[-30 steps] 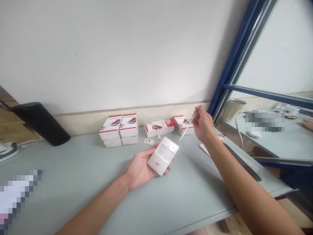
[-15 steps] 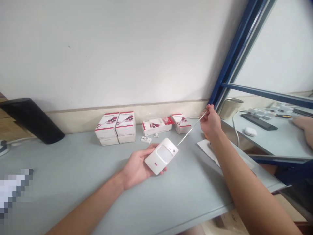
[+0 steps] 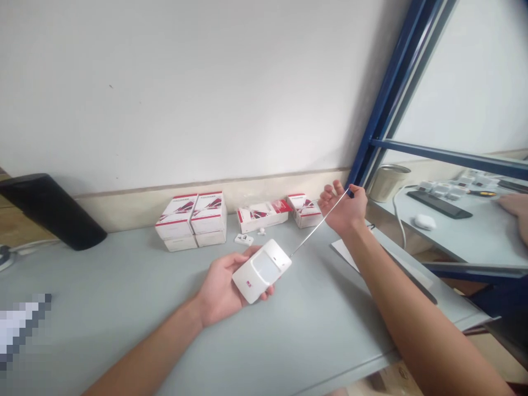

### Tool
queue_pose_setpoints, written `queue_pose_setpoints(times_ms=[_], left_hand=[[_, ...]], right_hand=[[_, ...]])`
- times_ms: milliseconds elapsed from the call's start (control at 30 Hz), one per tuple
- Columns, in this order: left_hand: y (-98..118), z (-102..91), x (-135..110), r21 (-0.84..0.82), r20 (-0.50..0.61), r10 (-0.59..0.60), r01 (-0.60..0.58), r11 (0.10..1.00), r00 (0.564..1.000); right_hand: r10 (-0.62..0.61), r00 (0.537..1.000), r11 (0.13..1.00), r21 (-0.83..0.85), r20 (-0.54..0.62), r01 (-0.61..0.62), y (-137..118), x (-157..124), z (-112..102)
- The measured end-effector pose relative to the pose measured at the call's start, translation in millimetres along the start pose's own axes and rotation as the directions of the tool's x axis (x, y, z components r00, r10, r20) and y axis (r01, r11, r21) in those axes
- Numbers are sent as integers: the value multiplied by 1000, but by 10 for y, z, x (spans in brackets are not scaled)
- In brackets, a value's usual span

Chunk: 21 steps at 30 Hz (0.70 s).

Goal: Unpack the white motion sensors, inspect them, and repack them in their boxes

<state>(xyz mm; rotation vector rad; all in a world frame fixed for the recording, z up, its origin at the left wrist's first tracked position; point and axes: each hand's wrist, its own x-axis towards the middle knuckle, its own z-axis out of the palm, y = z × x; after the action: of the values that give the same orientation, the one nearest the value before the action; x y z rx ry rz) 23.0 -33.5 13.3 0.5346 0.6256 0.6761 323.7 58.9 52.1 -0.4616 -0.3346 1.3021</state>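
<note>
My left hand is wrapped around a white motion sensor, holding it above the table with its curved window face up and tilted. A long thin metal antenna extends from the sensor's upper right corner. At the antenna's far end is my right hand, palm toward me, fingers apart and loosely curled. The antenna crosses in front of its palm, with the tip close to the thumb. Just behind the sensor lie a small white bracket and a smaller white piece.
Several red-and-white boxes stand by the wall, beside an opened box and a smaller box. A black cylinder leans at left. Behind the blue frame are a tin and another person's hand.
My right hand's fingers have gone from pinching the antenna's end to spread apart. The sensor has shifted slightly left and down in my left hand.
</note>
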Motion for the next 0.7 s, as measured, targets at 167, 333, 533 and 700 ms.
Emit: queue_pose_setpoints(times_ms=[167, 333, 533, 700], left_hand=[[-2, 31, -1, -15, -47, 16, -17, 1000, 999], [-8, 80, 13, -52, -144, 93, -101, 994, 985], [14, 100, 10, -140, -249, 223, -262, 955, 943], [41, 47, -2, -126, -195, 259, -287, 950, 946]], right_hand=[[-9, 1000, 1000, -17, -7, 9, 66, 25, 16], [25, 996, 982, -190, 85, -8, 348, -84, 115], [243, 892, 851, -525, 382, -7, 985, -528, 237], [346, 780, 810, -585, 521, 32, 1261, -819, 160]])
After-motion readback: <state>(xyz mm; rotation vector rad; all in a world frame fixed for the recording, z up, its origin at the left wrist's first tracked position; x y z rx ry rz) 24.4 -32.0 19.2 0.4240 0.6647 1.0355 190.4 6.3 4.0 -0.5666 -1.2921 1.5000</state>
